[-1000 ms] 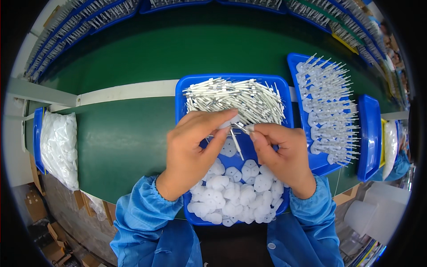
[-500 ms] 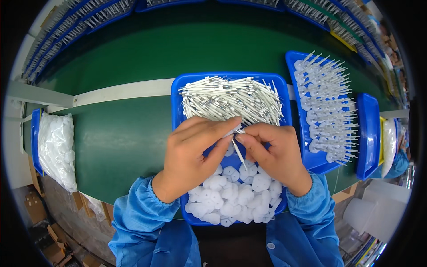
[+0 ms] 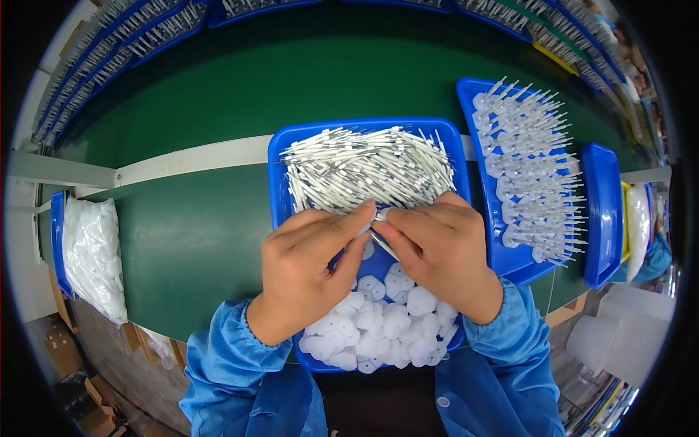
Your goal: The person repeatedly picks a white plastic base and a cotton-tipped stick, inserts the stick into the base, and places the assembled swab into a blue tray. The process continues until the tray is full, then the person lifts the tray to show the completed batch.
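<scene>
Translucent white discs (image 3: pixel 386 335): loose heap, near end of a blue tray (image 3: pixel 276 167).

Left hand (image 3: pixel 309 262): grip pinched on one tilted disc (image 3: pixel 365 226), above the tray's middle.

Right hand (image 3: pixel 445 251): grip closed on a small white-ended piece (image 3: pixel 381 215), just right of that disc. The two grips nearly meet; neither is clearly nearer.

Slim white rod (image 3: pixel 384 246): long axis slants from the held disc rightward and toward the wearer, partly behind the right fingertips; which hand bears it, cannot tell.

Loose white rods (image 3: pixel 371 167): heap, tray's far end.

Second blue tray (image 3: pixel 510 266), right: discs bearing upright rods (image 3: pixel 528 175).

Green worktop (image 3: pixel 182 240); rod-filled blue trays (image 3: pixel 218 20) along its far side.
</scene>
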`<act>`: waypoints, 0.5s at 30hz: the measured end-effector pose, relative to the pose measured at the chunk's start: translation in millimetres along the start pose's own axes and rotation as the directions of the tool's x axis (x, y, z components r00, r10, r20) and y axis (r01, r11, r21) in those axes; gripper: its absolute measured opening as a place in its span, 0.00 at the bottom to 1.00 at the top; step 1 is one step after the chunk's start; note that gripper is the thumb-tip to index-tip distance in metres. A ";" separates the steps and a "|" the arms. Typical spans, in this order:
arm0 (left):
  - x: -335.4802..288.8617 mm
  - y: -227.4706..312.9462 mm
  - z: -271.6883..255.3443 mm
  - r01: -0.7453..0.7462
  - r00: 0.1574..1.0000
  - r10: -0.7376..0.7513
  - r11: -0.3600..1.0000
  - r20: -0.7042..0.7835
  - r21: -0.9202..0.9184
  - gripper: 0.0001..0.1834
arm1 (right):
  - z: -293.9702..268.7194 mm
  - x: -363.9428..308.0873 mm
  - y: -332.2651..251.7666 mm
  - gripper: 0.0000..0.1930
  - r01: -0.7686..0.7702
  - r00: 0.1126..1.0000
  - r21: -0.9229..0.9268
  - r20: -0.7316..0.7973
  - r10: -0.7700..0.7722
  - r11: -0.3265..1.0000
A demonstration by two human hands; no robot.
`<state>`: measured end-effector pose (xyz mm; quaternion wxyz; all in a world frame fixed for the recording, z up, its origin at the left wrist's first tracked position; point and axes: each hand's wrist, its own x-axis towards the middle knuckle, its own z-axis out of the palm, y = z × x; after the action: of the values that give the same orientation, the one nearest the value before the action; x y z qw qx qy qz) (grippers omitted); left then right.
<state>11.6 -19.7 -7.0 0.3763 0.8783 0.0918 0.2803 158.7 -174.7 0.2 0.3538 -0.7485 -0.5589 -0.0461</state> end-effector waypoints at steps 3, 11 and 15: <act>-1.0 1.0 -0.3 0.025 0.999 -0.024 0.999 0.030 -0.027 0.23 | 1.6 -0.3 3.4 0.05 0.002 1.000 0.067 -0.003 -0.002 0.998; 3.0 -4.4 -4.1 0.177 0.984 -0.168 0.941 0.055 -0.287 0.29 | -8.2 3.4 3.6 0.10 -0.014 0.999 0.125 -0.040 0.019 0.992; 3.8 -4.2 -5.3 0.033 0.999 -0.036 0.982 -0.016 -0.186 0.31 | -8.9 0.7 8.4 0.14 -0.192 0.979 0.535 0.045 0.199 0.823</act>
<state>11.9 -12.1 -5.5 0.4604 0.8350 0.0841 0.2893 169.2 -180.4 3.2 0.5554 -0.6726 -0.4675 0.1436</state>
